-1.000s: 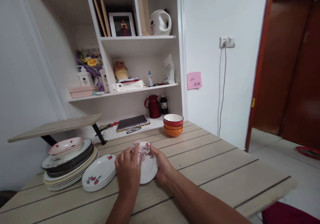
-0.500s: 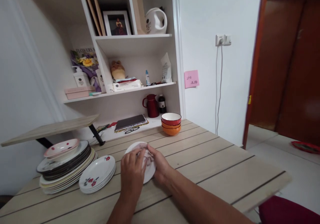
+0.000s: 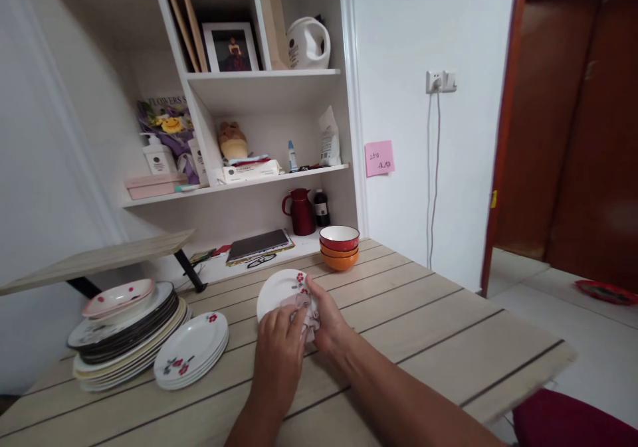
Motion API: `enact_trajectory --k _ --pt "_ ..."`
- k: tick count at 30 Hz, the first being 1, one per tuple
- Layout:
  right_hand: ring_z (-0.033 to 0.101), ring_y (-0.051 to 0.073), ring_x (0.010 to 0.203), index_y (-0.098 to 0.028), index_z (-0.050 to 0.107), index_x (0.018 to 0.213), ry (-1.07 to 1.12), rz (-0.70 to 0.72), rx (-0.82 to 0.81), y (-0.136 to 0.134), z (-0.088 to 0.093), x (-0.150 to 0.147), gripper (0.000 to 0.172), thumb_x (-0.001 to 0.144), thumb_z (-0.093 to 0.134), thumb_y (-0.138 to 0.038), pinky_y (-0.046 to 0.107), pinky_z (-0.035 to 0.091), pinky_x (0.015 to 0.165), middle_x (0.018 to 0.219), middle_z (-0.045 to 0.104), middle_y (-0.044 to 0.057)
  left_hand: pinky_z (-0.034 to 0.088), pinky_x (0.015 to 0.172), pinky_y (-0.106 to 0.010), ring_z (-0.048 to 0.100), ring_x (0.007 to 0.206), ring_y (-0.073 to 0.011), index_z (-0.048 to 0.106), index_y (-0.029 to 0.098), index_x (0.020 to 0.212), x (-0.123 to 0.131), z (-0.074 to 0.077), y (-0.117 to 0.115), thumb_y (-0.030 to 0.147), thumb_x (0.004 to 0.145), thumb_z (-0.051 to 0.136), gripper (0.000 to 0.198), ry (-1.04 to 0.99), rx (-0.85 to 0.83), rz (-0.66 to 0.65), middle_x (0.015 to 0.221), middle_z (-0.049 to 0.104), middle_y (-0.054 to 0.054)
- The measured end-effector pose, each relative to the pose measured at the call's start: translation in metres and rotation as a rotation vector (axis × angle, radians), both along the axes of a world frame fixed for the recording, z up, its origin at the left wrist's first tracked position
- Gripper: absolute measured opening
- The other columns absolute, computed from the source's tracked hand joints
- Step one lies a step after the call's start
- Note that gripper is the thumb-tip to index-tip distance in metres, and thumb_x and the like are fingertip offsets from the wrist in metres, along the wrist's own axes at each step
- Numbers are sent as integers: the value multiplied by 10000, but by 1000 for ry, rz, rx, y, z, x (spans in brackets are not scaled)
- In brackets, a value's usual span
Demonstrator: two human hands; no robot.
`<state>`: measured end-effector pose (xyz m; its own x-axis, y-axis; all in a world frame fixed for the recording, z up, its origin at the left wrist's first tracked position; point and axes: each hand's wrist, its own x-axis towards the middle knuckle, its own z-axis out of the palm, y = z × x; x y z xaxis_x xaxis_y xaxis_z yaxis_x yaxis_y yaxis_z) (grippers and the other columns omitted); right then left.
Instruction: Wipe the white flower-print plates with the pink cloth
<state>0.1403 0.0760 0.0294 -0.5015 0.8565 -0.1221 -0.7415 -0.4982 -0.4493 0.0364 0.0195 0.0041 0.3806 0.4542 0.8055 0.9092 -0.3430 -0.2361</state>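
Observation:
A small white plate point(image 3: 277, 289) with red flowers is held tilted just above the wooden table point(image 3: 428, 327). My right hand point(image 3: 329, 321) grips the plate's right edge from behind. My left hand point(image 3: 278, 351) is closed on a crumpled pale cloth point(image 3: 302, 311) and presses it against the plate's lower right face. The upper left part of the plate shows; the rest is hidden behind my hands and the cloth.
Left of my hands lies a stack of small flowered plates point(image 3: 192, 351), and beyond it a taller stack of large plates point(image 3: 127, 331) topped by a pink dish point(image 3: 118, 296). Stacked red and orange bowls point(image 3: 339, 248) stand at the table's back. Shelves point(image 3: 259, 82) rise behind.
My left hand has slid the cloth down and to the right across the plate, which uncovers the plate's upper left. My right hand keeps its hold on the edge.

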Motion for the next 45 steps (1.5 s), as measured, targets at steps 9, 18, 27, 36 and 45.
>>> enact_trajectory --k 9,18,27,36,45 --pt "675 177 618 -91 668 925 -53 42 -43 -12 -11 -25 330 869 554 -397 296 526 700 684 725 71 404 796 -417 532 923 -265 631 200 1154 -43 7 12 273 877 544 299 -151 132 327 1005 627 -112" --pt "690 186 713 -75 658 911 61 -1 55 -3 2 0 402 884 513 -449 287 536 711 802 736 115 425 843 -377 538 948 -224 626 201 1131 -7 4 1 170 867 523 285 -66 40 2 1046 612 -82" --pt "679 165 635 -91 667 940 -47 57 -38 -15 -11 -24 325 864 561 -389 265 524 683 732 735 75 408 815 -408 536 931 -259 653 201 1109 -34 8 10 247 867 554 265 -174 86 316 1011 627 -99" --pt "689 189 686 -98 668 953 80 -28 28 -3 3 0 370 888 502 -422 306 535 706 806 743 95 427 825 -386 545 946 -240 634 207 1136 -10 2 0 206 862 544 289 -152 -2 172 1047 627 -92" --pt "673 151 628 -96 675 879 -12 59 -31 -17 -5 -17 314 871 555 -387 244 520 667 719 730 66 428 827 -391 540 964 -248 642 195 1131 -17 4 5 229 867 536 286 -144 17 164 1035 621 -107"
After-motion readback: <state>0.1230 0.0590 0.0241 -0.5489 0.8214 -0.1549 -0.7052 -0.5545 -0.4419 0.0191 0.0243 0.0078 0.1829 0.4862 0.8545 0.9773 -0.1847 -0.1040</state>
